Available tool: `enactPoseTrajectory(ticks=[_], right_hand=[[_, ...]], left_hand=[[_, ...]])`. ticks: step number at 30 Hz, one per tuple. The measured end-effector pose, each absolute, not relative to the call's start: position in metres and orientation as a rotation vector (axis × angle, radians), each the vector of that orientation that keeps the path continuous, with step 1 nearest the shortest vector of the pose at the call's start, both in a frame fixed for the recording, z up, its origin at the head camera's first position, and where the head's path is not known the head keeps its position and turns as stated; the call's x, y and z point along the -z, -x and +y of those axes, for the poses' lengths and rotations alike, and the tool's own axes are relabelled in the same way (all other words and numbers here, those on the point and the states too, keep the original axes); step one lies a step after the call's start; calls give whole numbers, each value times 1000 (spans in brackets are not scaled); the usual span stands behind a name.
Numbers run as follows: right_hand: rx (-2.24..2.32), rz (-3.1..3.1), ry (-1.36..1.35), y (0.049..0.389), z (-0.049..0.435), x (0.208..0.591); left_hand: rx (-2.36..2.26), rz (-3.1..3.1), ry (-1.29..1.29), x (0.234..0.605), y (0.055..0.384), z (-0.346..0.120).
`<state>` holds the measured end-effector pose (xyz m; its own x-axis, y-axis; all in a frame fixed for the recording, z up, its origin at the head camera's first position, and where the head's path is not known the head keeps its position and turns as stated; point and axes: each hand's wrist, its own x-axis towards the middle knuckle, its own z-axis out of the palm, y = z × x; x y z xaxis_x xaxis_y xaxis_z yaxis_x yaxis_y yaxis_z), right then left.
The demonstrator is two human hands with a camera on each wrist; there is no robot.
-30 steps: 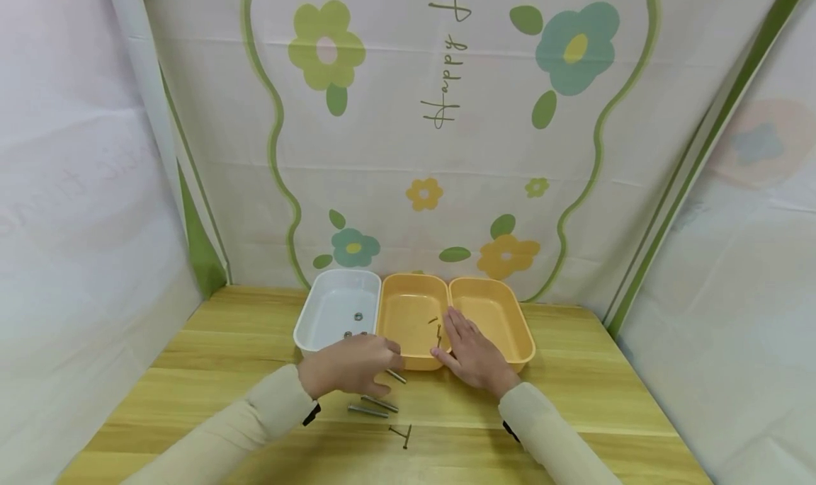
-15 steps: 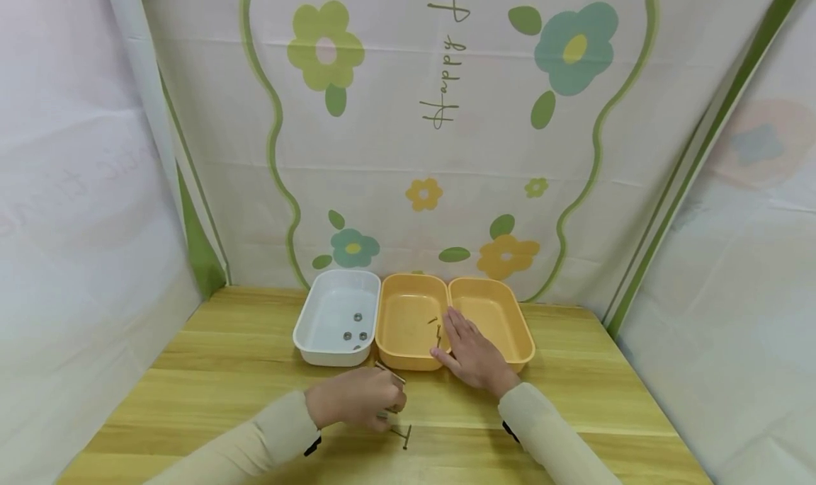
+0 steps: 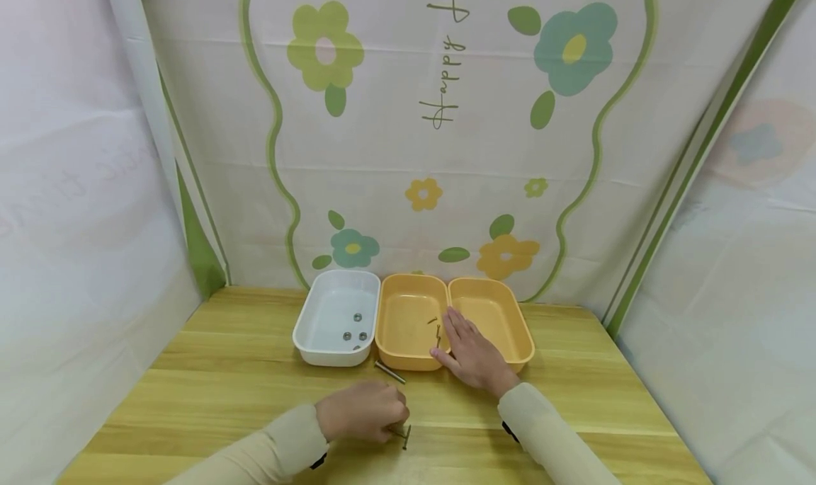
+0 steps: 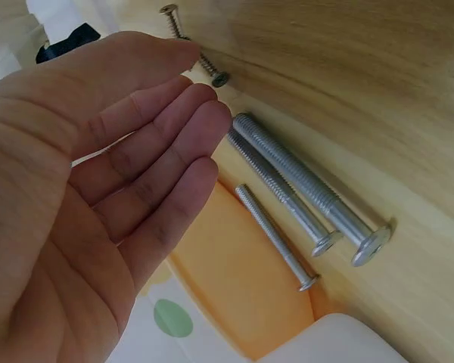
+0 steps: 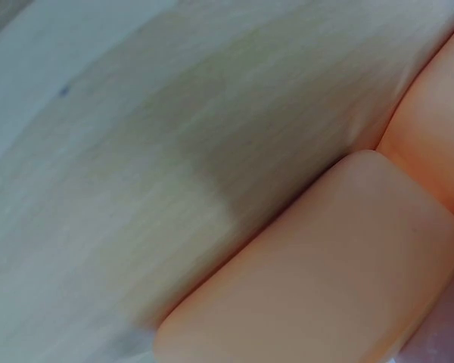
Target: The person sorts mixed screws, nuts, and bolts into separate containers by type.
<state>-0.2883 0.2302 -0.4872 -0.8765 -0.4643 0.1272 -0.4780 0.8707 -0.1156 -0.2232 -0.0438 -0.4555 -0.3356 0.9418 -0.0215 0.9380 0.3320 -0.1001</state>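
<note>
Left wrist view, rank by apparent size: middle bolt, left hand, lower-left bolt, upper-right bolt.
1. Left hand (likely helped by being nearer the camera)
2. Upper-right bolt, longest and thickest of the three
3. Middle bolt
4. Lower-left bolt

On the table (image 3: 204, 379), left tray (image 3: 334, 359), middle tray (image 3: 406, 311) and right tray (image 3: 489, 315) stand side by side; nuts (image 3: 358, 317) lie in the left, screws (image 3: 438, 331) in the middle, bolts (image 4: 312, 191) nearer.
</note>
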Motion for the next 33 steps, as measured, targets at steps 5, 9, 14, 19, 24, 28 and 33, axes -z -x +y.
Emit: enactPoseTrajectory(ticks=[5,9,14,19,24,28,33], right_hand=[[-228,-2945,-742,287,230,487],[-226,-2947,-745,288,230,487],[-213,-2948,-739,288,230,487],[-208,-2946,-741,289,230,488],[-208,-2943,-738,289,231,489],[-213,-2943,-739,289,230,488],[-218,-2941,-743,288,231,487]], left_hand=[[-163,-2519,1775,460,223,-43],[-167,-2525,1767,462,224,-43],[-120,-2544,1770,464,225,-43],[5,-2637,1755,462,225,-44],[129,-2666,1719,457,227,-46],[211,-2630,1720,453,231,-49],[242,-2681,1677,443,237,-52]])
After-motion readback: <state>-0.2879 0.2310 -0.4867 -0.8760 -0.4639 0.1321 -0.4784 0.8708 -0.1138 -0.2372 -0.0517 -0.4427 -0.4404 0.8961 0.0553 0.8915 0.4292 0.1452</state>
